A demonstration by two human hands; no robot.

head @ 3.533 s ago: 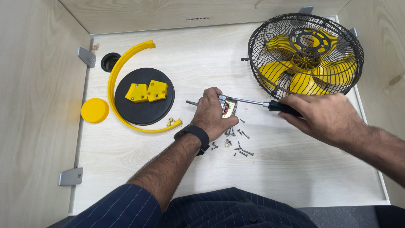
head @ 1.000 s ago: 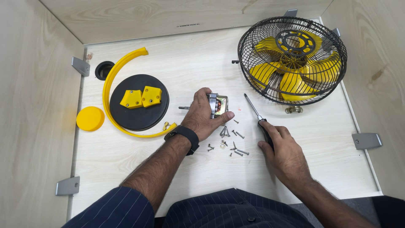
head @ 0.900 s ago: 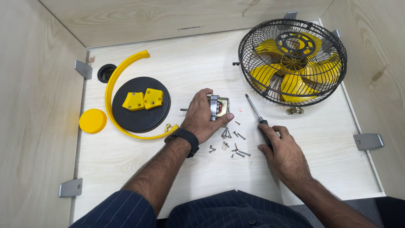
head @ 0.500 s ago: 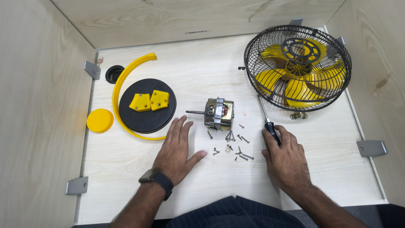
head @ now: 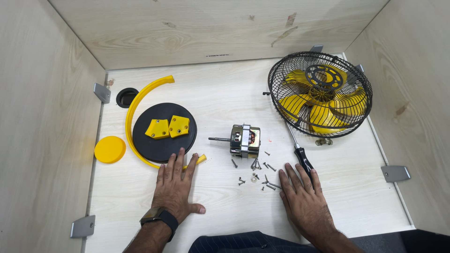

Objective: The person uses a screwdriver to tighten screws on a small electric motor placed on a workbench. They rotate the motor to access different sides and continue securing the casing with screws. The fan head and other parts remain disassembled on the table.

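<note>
The motor (head: 244,140) lies free of the caged fan (head: 321,93) among loose screws (head: 258,172), with both hands (head: 174,187) (head: 304,199) flat, open and empty (screwdriver (head: 300,152) set down), so nothing is reassembled.

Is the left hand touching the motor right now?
Apart. The head view shows the left hand flat on the table, with bare tabletop between its fingers and the motor.

My fingers rest flat on a pale wooden table (head: 225,98). Just past my left fingertips lie a black disc (head: 161,140) and yellow arc (head: 136,100); between my hands, a motor (head: 245,140) and loose screws (head: 255,171); beyond my right fingertips, a screwdriver (head: 300,152) and caged fan (head: 320,93).
</note>
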